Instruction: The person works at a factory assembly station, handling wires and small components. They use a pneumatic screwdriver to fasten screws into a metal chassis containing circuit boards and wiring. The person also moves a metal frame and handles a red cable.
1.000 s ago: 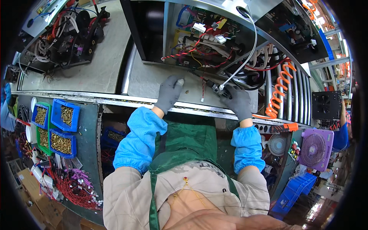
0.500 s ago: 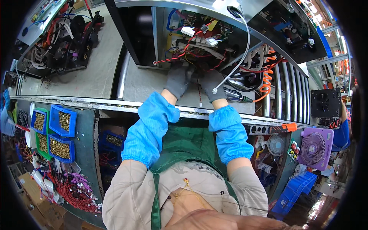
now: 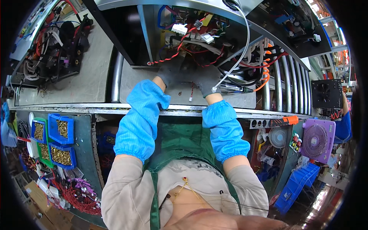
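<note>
My left hand (image 3: 168, 73), in a dark grey glove, reaches to the lower front opening of a metal cabinet (image 3: 140, 32) full of wiring. Beside it my right hand (image 3: 209, 81), gloved alike, is at the same opening. The fingers of both are lost in shadow and blur, so what they touch cannot be made out. Above them runs a red-and-black twisted wire (image 3: 180, 45), near white connectors (image 3: 179, 28). Between my hands a short red lead (image 3: 192, 91) lies on the bench, ending in a white plug. A white cable (image 3: 247, 42) hangs down past my right hand.
A power screwdriver (image 3: 234, 89) with an orange coiled cord (image 3: 266, 73) lies right of my hand, before metal rollers (image 3: 287, 88). Another wired chassis (image 3: 61, 50) stands far left. Blue bins (image 3: 61, 128) of screws sit lower left; a purple fan (image 3: 317, 141) stands right.
The view has shifted slightly. My left hand has moved a little left, away from the right one, and the bench between them shows more. The short red lead stays there.
</note>
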